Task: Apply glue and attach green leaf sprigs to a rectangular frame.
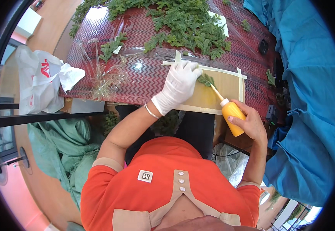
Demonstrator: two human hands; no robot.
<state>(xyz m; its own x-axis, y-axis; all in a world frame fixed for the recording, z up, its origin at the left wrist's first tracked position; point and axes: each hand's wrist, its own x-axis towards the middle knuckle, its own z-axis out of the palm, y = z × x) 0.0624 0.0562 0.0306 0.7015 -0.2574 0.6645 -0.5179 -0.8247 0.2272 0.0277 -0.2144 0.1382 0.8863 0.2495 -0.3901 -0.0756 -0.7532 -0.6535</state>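
My left hand [180, 80], in a white glove, is closed over the near edge of the table, with its fingertips at one end of a small green artificial fir sprig [206, 80]. Beneath the sprig lies a tan cardboard sheet [232, 87] edged with pale tape. A yellow squeeze bottle [233, 119] with a long thin nozzle is gripped in my bare right hand [251, 122]. The bottle tilts up toward the left, and its nozzle tip meets the sprig or hovers just over it. Yellowish smears show on the cardboard below.
A heap of green sprigs [186, 25] covers the far part of the red patterned table [136, 82]. Clear stringy plastic strands [108, 79] lie at left, beside a white plastic bag [38, 79]. Blue cloth [306, 100] hangs along the right. A green sack [65, 150] sits below left.
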